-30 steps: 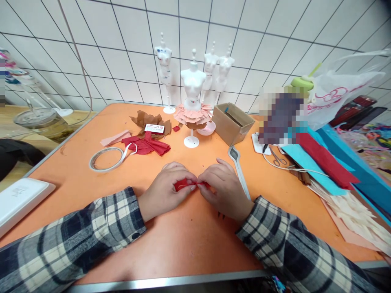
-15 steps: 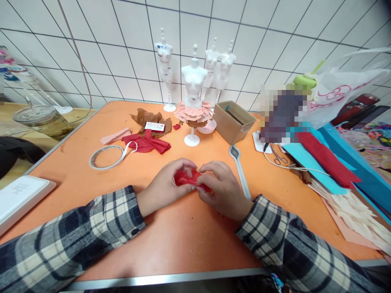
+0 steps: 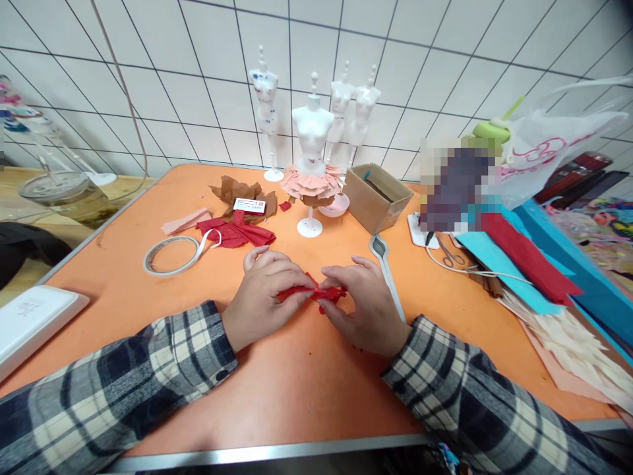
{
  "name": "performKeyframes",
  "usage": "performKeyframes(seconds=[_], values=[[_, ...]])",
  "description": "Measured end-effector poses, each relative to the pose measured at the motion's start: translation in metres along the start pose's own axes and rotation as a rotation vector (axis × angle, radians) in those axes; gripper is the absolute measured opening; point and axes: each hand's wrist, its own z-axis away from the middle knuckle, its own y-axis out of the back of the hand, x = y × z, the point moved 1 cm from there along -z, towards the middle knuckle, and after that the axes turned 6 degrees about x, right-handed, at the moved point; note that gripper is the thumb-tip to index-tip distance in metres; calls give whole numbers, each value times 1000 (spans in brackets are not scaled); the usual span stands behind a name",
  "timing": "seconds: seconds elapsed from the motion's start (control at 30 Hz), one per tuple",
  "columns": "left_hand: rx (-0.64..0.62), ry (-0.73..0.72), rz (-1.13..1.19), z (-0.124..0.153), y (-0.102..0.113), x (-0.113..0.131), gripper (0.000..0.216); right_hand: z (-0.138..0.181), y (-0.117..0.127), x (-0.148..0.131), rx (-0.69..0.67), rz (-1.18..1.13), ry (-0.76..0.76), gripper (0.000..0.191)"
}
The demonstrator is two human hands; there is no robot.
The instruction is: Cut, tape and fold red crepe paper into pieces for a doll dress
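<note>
Between my hands, above the front middle of the orange table (image 3: 237, 409), is a small gathered piece of red crepe paper (image 3: 332, 295). My left hand (image 3: 270, 297) pinches its left side between thumb and fingers. On the right, my right hand (image 3: 368, 300) grips the other side with thumb and index finger, close to the left fingertips. Part of the paper is hidden behind the fingers. Beyond the hands stands a white mini dress form (image 3: 312, 132) wearing a ruffled peach paper skirt (image 3: 312, 181).
Left lie a tape roll (image 3: 171, 256), red paper scraps (image 3: 237, 231) and brown paper (image 3: 232, 191). A cardboard box (image 3: 376, 198) stands behind. Right are a grey-white strap-like object (image 3: 388, 270), scissors (image 3: 451, 254) and blue paper sheets (image 3: 519, 280). A white power bank (image 3: 42, 320) sits far left.
The red paper was spread and cupped in my left hand; now it is pinched into a narrow gather. My left fingers have closed over it, and the right fingers have shifted their grip.
</note>
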Motion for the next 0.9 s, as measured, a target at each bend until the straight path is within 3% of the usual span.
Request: performKeyframes(seconds=[0.07,0.23,0.7,0.9], values=[[10,0,0,1,0,0,9,-1,-1,1,-14,5,-18,28],[34,-40,-40,2,1,-1,7,-4,0,2,10,-15,-6,5],[154,-168,-78,3,6,3,9,-2,2,3,102,26,2,8],[187,-197,-116,3,8,4,11,-4,6,-2,79,-12,11,5]])
